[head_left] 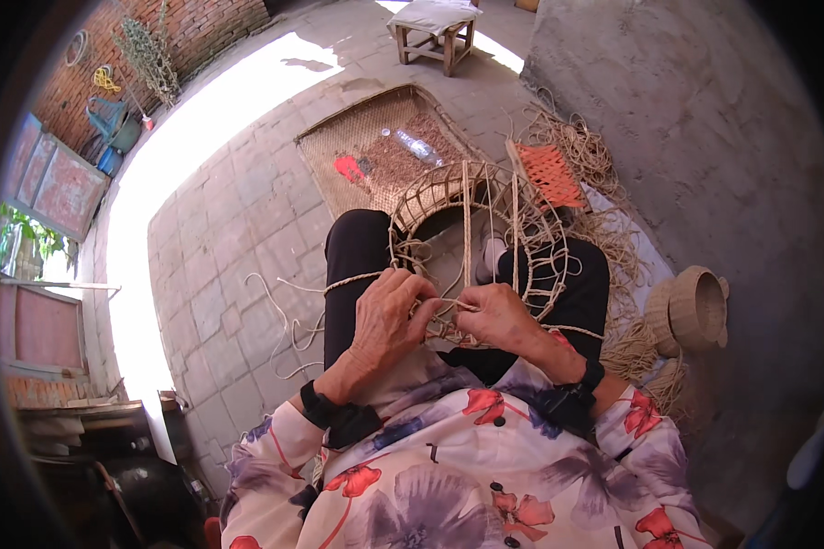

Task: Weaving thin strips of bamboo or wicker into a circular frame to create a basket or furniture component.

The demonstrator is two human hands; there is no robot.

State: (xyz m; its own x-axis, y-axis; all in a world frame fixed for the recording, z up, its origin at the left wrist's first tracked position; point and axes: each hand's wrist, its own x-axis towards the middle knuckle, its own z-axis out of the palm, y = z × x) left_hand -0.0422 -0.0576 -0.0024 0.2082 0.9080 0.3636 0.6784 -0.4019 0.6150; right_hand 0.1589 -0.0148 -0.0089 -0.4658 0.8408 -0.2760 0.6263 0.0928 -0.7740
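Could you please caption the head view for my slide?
Left hand and right hand pinch cord at a round frame.

Left grip (389, 309) and right grip (501, 317) apparently pinching cord (448, 301), round openwork frame (423, 203) just ahead, woven tray (335, 139) beyond

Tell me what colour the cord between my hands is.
The cord is pale tan, best seen in the head view.

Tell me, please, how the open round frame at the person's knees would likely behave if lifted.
The round frame is probably light for its size, being mostly gaps. Its rim holds a curve, so may feel fairly stiff. The thin cord crossing the left thigh would likely flop.
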